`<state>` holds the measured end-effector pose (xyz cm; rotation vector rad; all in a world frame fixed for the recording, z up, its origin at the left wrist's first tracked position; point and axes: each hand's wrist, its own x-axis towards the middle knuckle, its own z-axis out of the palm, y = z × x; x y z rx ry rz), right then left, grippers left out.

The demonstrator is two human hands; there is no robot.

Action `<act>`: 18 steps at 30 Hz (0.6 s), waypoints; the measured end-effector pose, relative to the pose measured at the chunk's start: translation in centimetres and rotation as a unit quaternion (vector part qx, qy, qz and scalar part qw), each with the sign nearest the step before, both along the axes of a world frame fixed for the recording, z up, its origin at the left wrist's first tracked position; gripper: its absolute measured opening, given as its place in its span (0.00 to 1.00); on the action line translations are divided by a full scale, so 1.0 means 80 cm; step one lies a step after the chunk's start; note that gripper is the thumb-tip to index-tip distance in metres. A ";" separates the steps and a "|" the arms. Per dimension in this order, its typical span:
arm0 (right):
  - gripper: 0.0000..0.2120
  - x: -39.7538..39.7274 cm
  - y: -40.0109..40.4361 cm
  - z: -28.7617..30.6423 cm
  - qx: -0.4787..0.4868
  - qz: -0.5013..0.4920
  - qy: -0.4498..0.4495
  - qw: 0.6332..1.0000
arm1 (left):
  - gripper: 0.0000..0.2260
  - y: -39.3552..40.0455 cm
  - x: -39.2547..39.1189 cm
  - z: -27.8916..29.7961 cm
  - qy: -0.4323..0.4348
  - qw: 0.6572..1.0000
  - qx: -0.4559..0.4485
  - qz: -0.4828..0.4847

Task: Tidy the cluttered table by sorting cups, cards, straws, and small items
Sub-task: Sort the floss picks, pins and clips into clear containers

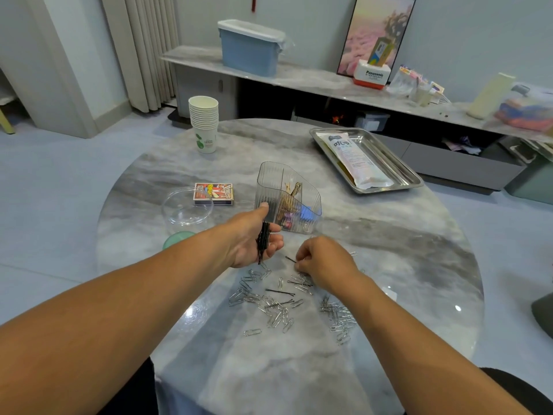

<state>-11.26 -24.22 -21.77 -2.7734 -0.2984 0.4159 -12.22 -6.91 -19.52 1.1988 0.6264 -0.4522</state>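
Round marble table [389, 235] is curving away on both sides; its near edge is running under my forearms, and bare marble is lying open between my arms and past the paperclips toward me.

Far left, a stack of paper cups [204, 121] is standing upright near the back rim, well apart from my hands. Nearer, a clear round dish [185, 209] is sitting at the left rim, with a box of cards [213, 193] just behind it and a green lid [176, 239] showing at its near side, partly hidden by my arm.

My left hand [250, 242] is lying palm up, fingers curling around a bundle of black hairpins [263, 242]; its thumb is reaching to the wall of the clear ribbed organizer [287, 197], which is standing just beyond both hands, clips inside.

My right hand [324, 263] is hovering knuckles up, fingers curled, pinching one hairpin [289, 259] whose free end is pointing toward my left palm.

Below and between the hands, silver paperclips [269, 307] are lying scattered, with a loose hairpin [279, 292] among them; a second heap [338, 317] is sitting beside my right forearm.

Far right, a steel tray [410, 175] is holding a white packet [354, 158] near the back rim, well apart.
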 end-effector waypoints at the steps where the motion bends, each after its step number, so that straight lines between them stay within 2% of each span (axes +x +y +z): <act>1: 0.02 -0.002 0.005 -0.002 -0.016 0.008 -0.003 1.000 | 0.25 0.001 0.000 -0.001 0.000 1.000 0.001 0.000; 3: 0.03 -0.005 0.013 -0.004 -0.080 0.045 -0.036 0.995 | 0.25 0.001 -0.001 -0.003 0.000 1.000 0.000 -0.002; 6: 0.09 -0.015 0.022 -0.006 -0.198 0.132 -0.096 0.966 | 0.25 0.002 -0.003 -0.003 0.002 1.000 -0.015 0.003; 8: 0.09 -0.020 0.024 -0.008 -0.198 0.138 -0.106 0.965 | 0.26 0.003 -0.004 -0.003 0.000 0.999 -0.030 0.013; 10: 0.02 -0.019 0.024 -0.001 -0.070 0.054 -0.078 0.993 | 0.27 0.002 -0.003 -0.003 -0.002 0.999 -0.045 0.014; 11: 0.04 -0.016 0.024 0.004 0.032 -0.012 -0.044 0.998 | 0.27 0.002 -0.003 -0.002 0.000 0.999 -0.051 0.011; 12: 0.06 -0.013 0.024 0.013 0.138 -0.068 -0.017 0.988 | 0.28 0.001 -0.004 -0.002 0.003 0.998 -0.058 0.006; 14: 0.08 -0.014 0.027 0.028 0.282 -0.117 0.011 0.952 | 0.30 0.000 -0.004 -0.001 0.009 0.996 -0.085 -0.008; 16: 0.06 -0.022 0.033 0.041 0.380 -0.117 0.058 0.916 | 0.31 -0.002 -0.005 -0.001 0.007 0.993 -0.116 -0.027; 18: 0.06 -0.023 0.034 0.043 0.386 -0.101 0.065 0.915 | 0.30 -0.005 -0.007 0.001 0.003 0.992 -0.123 -0.041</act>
